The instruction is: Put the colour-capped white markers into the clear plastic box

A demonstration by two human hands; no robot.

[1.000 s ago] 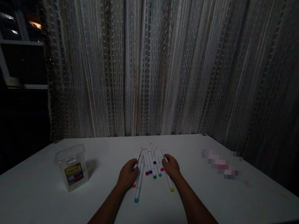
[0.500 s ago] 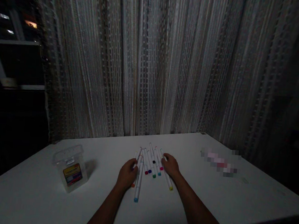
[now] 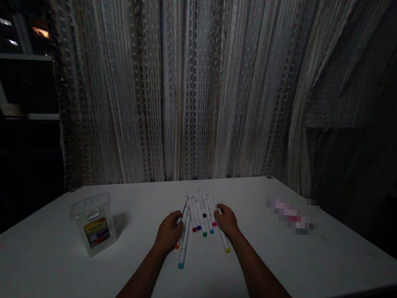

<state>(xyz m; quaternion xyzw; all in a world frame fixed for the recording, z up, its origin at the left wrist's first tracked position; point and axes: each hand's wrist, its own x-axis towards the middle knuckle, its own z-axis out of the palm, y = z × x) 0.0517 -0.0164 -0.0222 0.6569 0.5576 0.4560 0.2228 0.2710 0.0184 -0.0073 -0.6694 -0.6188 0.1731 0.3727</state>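
Observation:
Several white markers with coloured ends lie in a loose group on the white table point(image 3: 215, 280). My left hand point(image 3: 169, 232) is curled at the group's left side, its fingers round an orange-ended marker point(image 3: 177, 246), partly hidden by the hand. Just beside its thumb lies a light-blue-ended marker point(image 3: 183, 247), nearer to me than the others. On the right side, my right hand point(image 3: 227, 220) has bent fingers on the upper part of a yellow-ended marker point(image 3: 224, 242). Between the hands are a green-ended marker point(image 3: 203, 227) and a pink-ended marker point(image 3: 212, 215).
A clear plastic container point(image 3: 80, 224) with a yellow and dark label stands at the left of the table. Toward the right lies a blurred-out pinkish object point(image 3: 288, 213). A striped curtain point(image 3: 204, 84) hangs behind the table's far edge.
Both hands and the markers stay where they were. At the right, the curtain has shifted, its edge now drawn to the left and a dark area showing beyond it.

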